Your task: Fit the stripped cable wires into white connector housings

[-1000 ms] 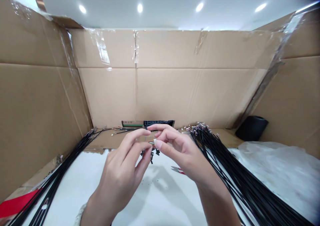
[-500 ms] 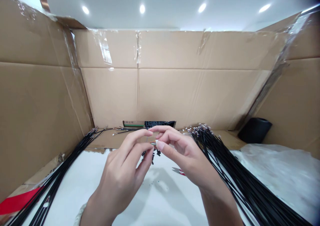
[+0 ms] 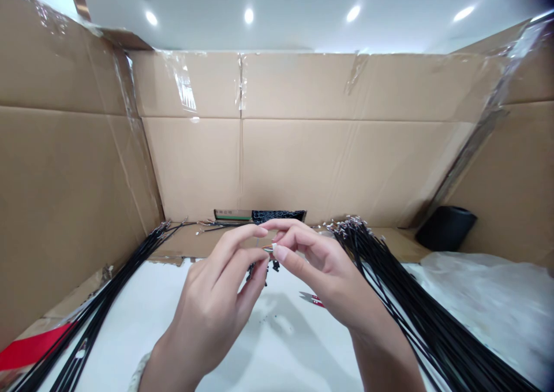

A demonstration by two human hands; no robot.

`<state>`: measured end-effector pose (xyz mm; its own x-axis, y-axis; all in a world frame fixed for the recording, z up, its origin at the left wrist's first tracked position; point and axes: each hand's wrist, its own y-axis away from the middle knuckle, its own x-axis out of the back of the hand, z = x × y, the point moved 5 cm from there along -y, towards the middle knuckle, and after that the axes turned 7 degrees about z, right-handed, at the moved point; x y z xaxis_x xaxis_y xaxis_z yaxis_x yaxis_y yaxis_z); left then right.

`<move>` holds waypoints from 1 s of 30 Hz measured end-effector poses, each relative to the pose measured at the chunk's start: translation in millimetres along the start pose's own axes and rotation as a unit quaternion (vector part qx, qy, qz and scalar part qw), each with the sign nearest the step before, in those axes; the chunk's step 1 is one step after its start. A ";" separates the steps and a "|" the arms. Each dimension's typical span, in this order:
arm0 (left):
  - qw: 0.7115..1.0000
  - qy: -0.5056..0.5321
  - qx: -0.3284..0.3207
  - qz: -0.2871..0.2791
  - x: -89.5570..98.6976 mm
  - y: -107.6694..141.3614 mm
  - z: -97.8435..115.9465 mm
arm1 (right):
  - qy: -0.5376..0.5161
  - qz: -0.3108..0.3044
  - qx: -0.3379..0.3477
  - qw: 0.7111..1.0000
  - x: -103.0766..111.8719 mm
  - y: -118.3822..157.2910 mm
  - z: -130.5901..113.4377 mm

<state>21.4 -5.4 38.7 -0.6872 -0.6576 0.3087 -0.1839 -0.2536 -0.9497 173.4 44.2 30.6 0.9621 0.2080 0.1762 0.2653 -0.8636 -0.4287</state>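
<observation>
My left hand [image 3: 216,294] pinches thin coloured wires [image 3: 267,249] between thumb and forefinger. At the end of these wires is a small white connector [image 3: 274,246], gripped by the thumb and fingers of my right hand [image 3: 322,271]. The two hands meet above the white table, their fingertips almost touching. Small black parts [image 3: 276,265] lie on the table behind the fingers, partly hidden. Close to my right wrist sits a pair of red-handled snips [image 3: 312,298], its handles partly covered by the hand.
A thick bundle of black cables [image 3: 415,305] runs along the right, with a thinner cable bundle [image 3: 116,282] on the left. Clear plastic sheeting [image 3: 489,299] and a black roll [image 3: 445,228] lie at the right. Cardboard walls [image 3: 303,161] enclose the table [image 3: 277,357].
Both hands keep the same pinch on the wires and connector. The whole view has shifted slightly; otherwise little differs.
</observation>
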 end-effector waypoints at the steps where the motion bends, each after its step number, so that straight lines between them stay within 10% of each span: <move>1: 1.000 0.001 0.000 -0.001 0.1 -0.1 0.3 | 0.000 0.001 0.000 1.000 0.2 0.1 -0.1; 30: 0.998 -0.027 -0.059 0.013 3.9 -3.3 5.0 | -0.069 -0.026 -0.003 0.997 -1.0 -4.2 5.1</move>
<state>22.9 -10.7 43.3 -0.6540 -0.7014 0.2835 -0.2499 -0.1534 -0.9560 171.6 50.0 27.6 0.9467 0.3135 0.0744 0.3151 -0.8524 -0.4173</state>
